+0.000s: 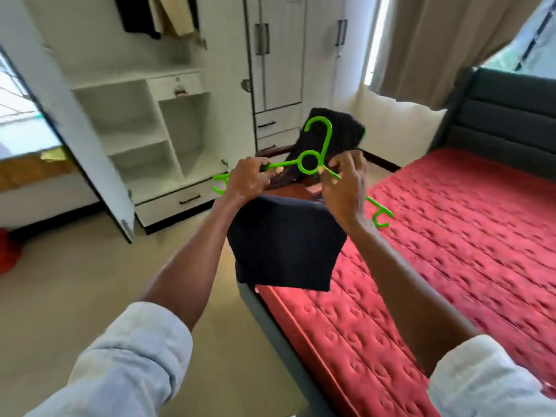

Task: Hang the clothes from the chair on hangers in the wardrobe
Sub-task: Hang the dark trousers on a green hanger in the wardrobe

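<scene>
green hanger (311, 161) and dark garment (285, 242) gripped by both hands

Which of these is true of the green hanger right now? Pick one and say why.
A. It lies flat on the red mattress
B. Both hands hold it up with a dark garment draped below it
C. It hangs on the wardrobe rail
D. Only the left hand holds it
B. The left hand and right hand each grip an arm of the green hanger, and the dark garment hangs beneath it, in front of the chair.

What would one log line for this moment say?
left hand: grips green hanger | right hand: grips hanger | dark garment: hangs from hanger | wardrobe: open
</scene>
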